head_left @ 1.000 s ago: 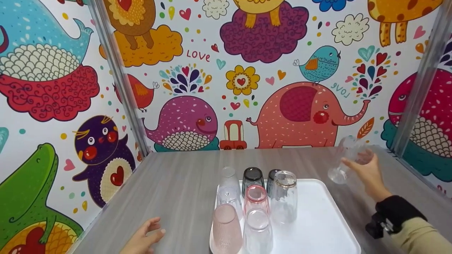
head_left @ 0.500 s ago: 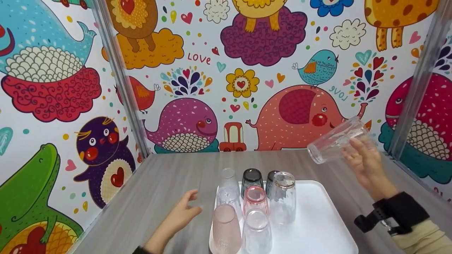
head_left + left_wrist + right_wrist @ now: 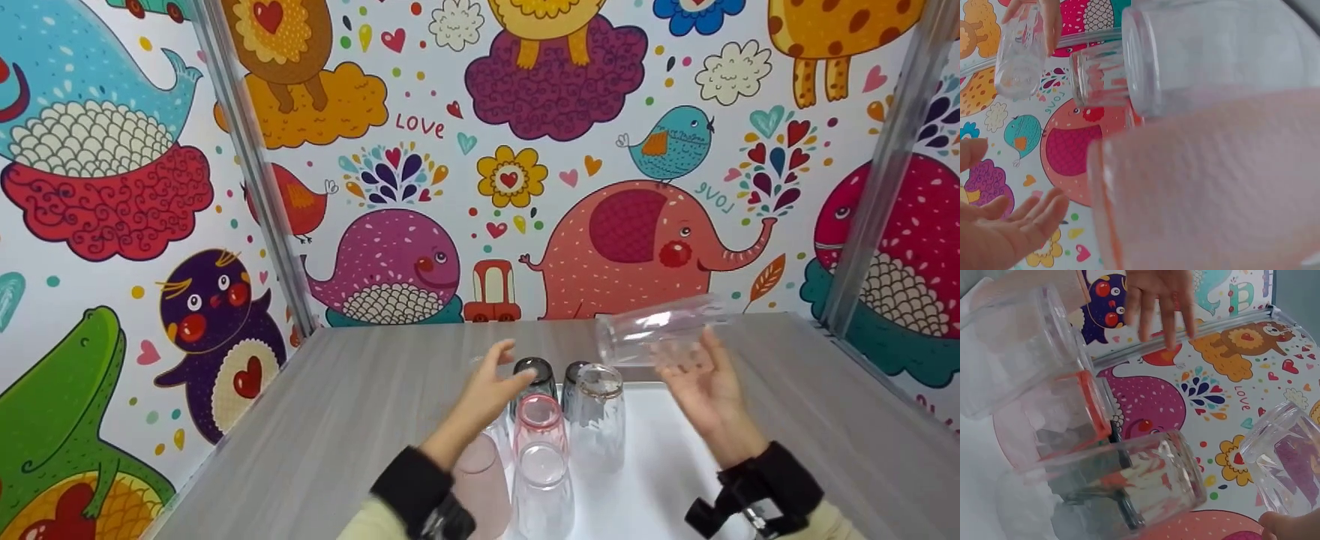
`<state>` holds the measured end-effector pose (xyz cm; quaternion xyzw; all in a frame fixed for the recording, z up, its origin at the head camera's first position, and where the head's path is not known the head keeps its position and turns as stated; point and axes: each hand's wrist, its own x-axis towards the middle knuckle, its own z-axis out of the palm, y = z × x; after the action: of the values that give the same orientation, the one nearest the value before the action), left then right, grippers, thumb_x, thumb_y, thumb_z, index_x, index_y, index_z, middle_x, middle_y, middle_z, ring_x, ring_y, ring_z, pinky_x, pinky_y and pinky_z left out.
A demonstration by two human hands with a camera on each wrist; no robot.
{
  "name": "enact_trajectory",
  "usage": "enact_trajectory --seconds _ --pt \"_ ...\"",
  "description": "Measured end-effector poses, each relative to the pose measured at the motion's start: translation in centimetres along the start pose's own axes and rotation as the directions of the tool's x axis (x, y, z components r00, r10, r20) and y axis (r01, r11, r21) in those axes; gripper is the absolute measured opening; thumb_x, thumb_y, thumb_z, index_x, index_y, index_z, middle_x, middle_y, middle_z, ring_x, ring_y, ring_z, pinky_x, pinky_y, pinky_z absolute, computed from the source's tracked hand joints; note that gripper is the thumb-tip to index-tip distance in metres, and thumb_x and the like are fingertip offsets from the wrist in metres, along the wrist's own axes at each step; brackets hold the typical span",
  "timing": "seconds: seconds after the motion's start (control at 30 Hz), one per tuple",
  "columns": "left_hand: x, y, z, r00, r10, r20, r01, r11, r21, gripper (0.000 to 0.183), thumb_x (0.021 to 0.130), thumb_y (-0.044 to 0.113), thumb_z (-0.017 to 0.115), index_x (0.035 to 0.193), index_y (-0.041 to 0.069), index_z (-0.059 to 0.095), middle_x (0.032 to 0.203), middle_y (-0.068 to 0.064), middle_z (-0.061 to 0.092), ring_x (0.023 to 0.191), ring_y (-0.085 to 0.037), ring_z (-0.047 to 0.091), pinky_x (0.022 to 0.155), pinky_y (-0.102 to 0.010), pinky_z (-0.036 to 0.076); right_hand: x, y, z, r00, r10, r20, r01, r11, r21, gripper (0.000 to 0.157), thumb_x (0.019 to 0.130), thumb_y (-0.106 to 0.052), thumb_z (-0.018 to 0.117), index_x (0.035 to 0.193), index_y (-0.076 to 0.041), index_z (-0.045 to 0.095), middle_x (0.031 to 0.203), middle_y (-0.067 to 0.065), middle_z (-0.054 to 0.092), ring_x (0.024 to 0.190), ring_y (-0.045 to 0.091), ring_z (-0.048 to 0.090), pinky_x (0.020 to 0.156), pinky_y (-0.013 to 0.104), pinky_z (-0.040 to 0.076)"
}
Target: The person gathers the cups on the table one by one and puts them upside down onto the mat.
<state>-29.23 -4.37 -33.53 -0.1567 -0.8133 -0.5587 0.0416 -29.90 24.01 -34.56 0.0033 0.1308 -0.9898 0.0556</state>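
Observation:
My right hand [image 3: 705, 397] holds a clear drinking glass [image 3: 645, 334], tilted almost level, above the table behind the tray's right half. That glass also shows at the right of the right wrist view. My left hand [image 3: 484, 394], fingers spread and holding nothing, hovers over the left glasses and hides some of them in the head view. Upside-down glasses stand on a white tray [image 3: 660, 465]: a frosted pink one [image 3: 480, 487], a clear one [image 3: 544, 499], a pink one with a red rim [image 3: 540, 424], a tall clear one [image 3: 604, 427] and two dark ones, including a dark glass [image 3: 574, 379].
The grey wood-look table [image 3: 337, 405] extends around the tray. Walls with cartoon prints enclose the back and sides, and a metal corner post [image 3: 262, 172] stands at the left. The glasses crowd the tray's left and middle.
My right hand has lifted the clear glass off the table, tipped it over and brought it left towards the tray. From the lower left, my left hand has moved up and right over the glasses.

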Motion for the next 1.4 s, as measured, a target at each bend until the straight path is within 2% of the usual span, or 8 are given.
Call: enact_trajectory --seconds 0.23,0.43,0.63,0.77,0.93,1.0,1.23,1.4 --pt "2.5 2.3 4.3 0.999 -0.027 0.025 0.030 0.994 -0.107 0.067 0.085 0.041 0.059 0.141 0.016 0.031 0.135 -0.020 0.040 0.116 -0.037 0.046 0.093 -0.052 0.040 0.3 2.8 0.0 0.999 0.016 0.047 -0.016 1.000 -0.008 0.073 0.089 -0.032 0.050 0.143 -0.034 0.002 0.150 -0.006 0.006 0.137 0.013 0.014 0.110 0.028 0.021" --pt "3.1 2.5 6.3 0.998 0.034 0.050 -0.024 0.983 -0.182 0.062 0.083 0.037 0.062 0.137 0.017 0.038 0.138 -0.020 0.038 0.122 -0.037 0.039 0.094 -0.055 0.037 -0.2 4.0 0.1 0.995 0.021 0.098 -0.012 0.996 -0.094 0.073 0.091 -0.036 0.045 0.145 -0.031 -0.003 0.152 -0.003 0.001 0.139 0.016 0.009 0.110 0.031 0.019" --pt "2.6 3.3 6.1 0.993 0.119 0.001 -0.116 0.969 -0.220 0.052 0.080 0.027 0.067 0.127 0.014 0.047 0.133 -0.012 0.045 0.119 -0.028 0.043 0.095 -0.049 0.039 -0.7 3.8 0.0 0.986 0.011 0.164 0.024 0.978 -0.209 0.073 0.092 -0.037 0.040 0.146 -0.028 -0.009 0.151 0.000 -0.002 0.140 0.019 0.007 0.112 0.030 0.010" --pt "2.1 5.1 5.1 0.986 0.166 -0.008 -0.165 0.974 -0.152 0.055 0.078 0.028 0.070 0.128 0.020 0.048 0.133 -0.007 0.045 0.121 -0.025 0.041 0.095 -0.051 0.037 -1.2 2.1 -0.6 0.981 -0.034 0.192 0.083 0.964 -0.252 0.082 0.091 -0.036 0.047 0.145 -0.025 -0.013 0.145 0.001 0.018 0.131 0.018 0.031 0.112 0.028 0.008" --pt "1.3 7.0 4.2 0.980 0.196 0.008 -0.197 0.979 0.056 0.066 0.070 0.025 0.078 0.128 0.028 0.047 0.125 -0.002 0.053 0.109 -0.019 0.051 0.086 -0.041 0.046 -1.4 -1.4 -2.0 0.975 -0.092 0.205 0.135 0.969 -0.209 0.083 0.091 -0.035 0.046 0.142 -0.034 -0.020 0.153 -0.007 -0.004 0.140 0.011 0.004 0.112 0.024 0.000" --pt "1.0 7.2 4.3 0.976 0.213 0.044 -0.217 0.963 0.156 0.068 0.067 0.024 0.080 0.127 0.029 0.048 0.118 0.000 0.057 0.101 -0.014 0.055 0.079 -0.033 0.049 -1.6 -2.6 -2.7 0.975 -0.114 0.190 0.156 0.962 -0.224 0.080 0.092 -0.036 0.043 0.140 -0.038 -0.022 0.151 -0.013 -0.015 0.139 0.007 -0.011 0.111 0.022 -0.003" --pt "-0.5 6.2 6.6 0.949 0.233 0.213 -0.302 0.870 0.390 0.057 0.066 0.029 0.079 0.118 0.024 0.057 0.110 0.004 0.060 0.094 -0.008 0.054 0.074 -0.023 0.046 -2.6 -4.7 -4.7 0.983 -0.157 0.091 0.173 0.962 -0.209 0.076 0.093 -0.031 0.044 0.140 -0.044 -0.014 0.151 -0.018 -0.011 0.139 0.005 -0.007 0.111 0.021 0.000" --pt "-1.5 4.9 8.0 0.915 0.276 0.295 -0.399 0.737 0.546 0.050 0.069 0.033 0.075 0.115 0.023 0.061 0.117 0.003 0.058 0.109 -0.013 0.052 0.089 -0.027 0.044 -2.8 -5.1 -5.7 0.989 -0.142 0.045 0.148 0.958 -0.245 0.072 0.095 -0.030 0.043 0.139 -0.047 -0.011 0.151 -0.018 -0.009 0.139 0.005 -0.005 0.111 0.021 0.002"
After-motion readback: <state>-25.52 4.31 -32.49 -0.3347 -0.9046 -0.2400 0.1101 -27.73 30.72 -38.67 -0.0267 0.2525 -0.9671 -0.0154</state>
